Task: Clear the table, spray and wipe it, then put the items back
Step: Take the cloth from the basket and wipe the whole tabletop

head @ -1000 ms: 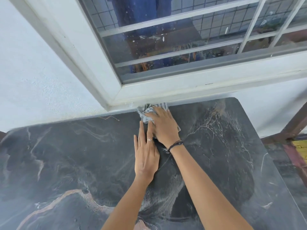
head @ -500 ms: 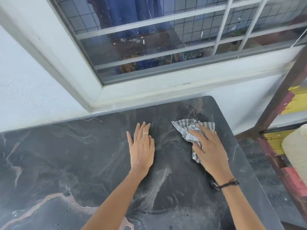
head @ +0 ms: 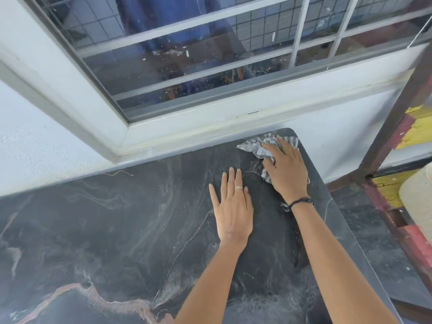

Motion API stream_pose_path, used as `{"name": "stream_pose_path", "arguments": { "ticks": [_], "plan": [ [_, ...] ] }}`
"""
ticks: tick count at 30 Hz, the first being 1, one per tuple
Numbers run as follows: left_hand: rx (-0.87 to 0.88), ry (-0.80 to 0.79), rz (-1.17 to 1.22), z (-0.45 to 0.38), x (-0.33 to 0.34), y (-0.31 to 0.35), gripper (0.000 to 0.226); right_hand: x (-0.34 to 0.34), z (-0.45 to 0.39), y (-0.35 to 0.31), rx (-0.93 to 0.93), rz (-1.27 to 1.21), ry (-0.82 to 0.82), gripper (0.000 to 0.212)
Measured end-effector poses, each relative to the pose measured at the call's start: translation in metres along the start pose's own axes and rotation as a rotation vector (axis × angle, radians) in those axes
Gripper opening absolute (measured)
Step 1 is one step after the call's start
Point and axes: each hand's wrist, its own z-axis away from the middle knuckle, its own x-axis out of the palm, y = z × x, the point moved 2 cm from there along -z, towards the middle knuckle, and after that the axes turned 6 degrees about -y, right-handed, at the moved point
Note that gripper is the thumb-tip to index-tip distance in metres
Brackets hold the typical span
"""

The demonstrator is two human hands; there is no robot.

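In the head view, a dark marbled table [head: 117,230] is seen from above, its far edge set against a white wall [head: 35,148] under a window [head: 187,54] with a white frame and metal bars. A grey and white striped cloth [head: 254,147] lies bunched at the far right corner of the table, touching the tabletop. The cloth is pressed down by the right hand [head: 286,169], whose fingers are curled over the bunched fabric and grip part of it; part of the cloth is hidden under the palm. A dark cord bracelet [head: 301,202] is worn on the right wrist. The left hand [head: 233,211] is laid flat on the tabletop just beside the right hand, nearer the middle of the table, with fingers straight and slightly spread and nothing held. A thin ring [head: 238,187] is worn on one of its fingers. Beyond the right edge of the table a dark metal post [head: 397,106] and yellow and red painted boards [head: 416,129] are visible.
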Motion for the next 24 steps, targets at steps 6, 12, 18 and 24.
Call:
{"name": "stream_pose_path", "arguments": {
  "ticks": [6, 12, 18, 24],
  "plan": [
    [0.007, 0.03, -0.044, 0.0, 0.001, 0.002, 0.066, -0.009, -0.045, 0.007, 0.143, -0.016, 0.064, 0.042],
    [-0.002, -0.035, -0.037, 0.0, 0.0, 0.003, 0.063, 0.015, 0.003, -0.03, -0.18, 0.033, -0.032, 0.041],
    [-0.011, -0.033, -0.036, -0.001, -0.003, 0.004, 0.065, 0.01, 0.007, -0.021, -0.189, 0.014, -0.085, 0.04],
    [-0.001, -0.038, -0.059, -0.002, -0.002, 0.003, 0.068, -0.014, -0.009, 0.019, 0.022, -0.006, -0.013, 0.041]
  ]
}}
